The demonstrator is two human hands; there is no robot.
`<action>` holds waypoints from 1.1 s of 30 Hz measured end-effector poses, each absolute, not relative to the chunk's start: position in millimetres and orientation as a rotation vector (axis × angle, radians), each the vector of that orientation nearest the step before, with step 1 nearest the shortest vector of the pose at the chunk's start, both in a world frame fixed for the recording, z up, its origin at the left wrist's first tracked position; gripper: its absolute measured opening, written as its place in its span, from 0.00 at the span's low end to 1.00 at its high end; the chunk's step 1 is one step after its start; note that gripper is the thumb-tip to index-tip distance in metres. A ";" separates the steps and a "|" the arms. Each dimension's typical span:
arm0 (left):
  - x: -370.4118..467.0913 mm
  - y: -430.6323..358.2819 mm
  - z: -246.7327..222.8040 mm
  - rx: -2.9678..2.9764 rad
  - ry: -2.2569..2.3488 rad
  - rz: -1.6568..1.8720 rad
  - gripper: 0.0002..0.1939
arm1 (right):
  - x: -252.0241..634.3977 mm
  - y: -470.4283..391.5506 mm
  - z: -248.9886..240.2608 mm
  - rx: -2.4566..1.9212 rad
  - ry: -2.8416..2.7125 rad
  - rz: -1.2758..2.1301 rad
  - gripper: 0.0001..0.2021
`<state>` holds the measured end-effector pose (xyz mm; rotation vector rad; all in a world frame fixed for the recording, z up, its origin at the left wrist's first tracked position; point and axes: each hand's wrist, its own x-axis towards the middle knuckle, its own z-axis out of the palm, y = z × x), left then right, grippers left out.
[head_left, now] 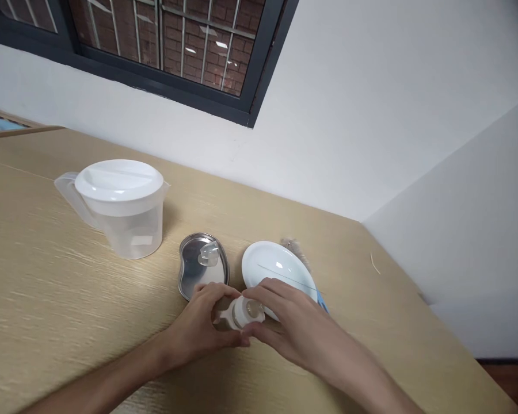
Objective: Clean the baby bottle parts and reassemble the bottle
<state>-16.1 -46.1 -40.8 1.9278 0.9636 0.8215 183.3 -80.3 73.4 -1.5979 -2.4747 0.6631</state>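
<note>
Between my hands is what looks like a small baby bottle (247, 312), with a white collar and clear, translucent parts. My left hand (201, 322) curls round its left side, thumb at the near edge. My right hand (287, 313) grips the collar end from the right, fingers at the far side and thumb in front. Just beyond my left hand, a kidney-shaped steel tray (192, 265) bears a clear plastic cap (209, 253). A white oval bowl (263, 259) stands behind my right hand, which partly hides it. A thin wire lies across the bowl.
A lidded translucent pitcher (132, 227) stands on the left of the wooden table (69, 287). Behind the bowl show brush bristles (297, 251), with a blue handle (322, 301) at its right. A pale thin strip (374, 263) lies farther right. Wall and window rise behind.
</note>
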 end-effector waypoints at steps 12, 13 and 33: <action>-16.6 -44.3 -44.6 1.967 0.867 0.876 0.22 | 178.8 -67.6 80.5 -1.459 -2.684 0.751 0.19; -17.6 -43.8 -45.1 1.974 0.859 0.878 0.22 | 178.9 -65.4 82.7 -1.437 -2.703 0.784 0.18; -15.4 -41.8 -62.2 2.183 0.830 1.059 0.19 | 137.0 -59.8 74.3 -1.767 -2.953 0.197 0.20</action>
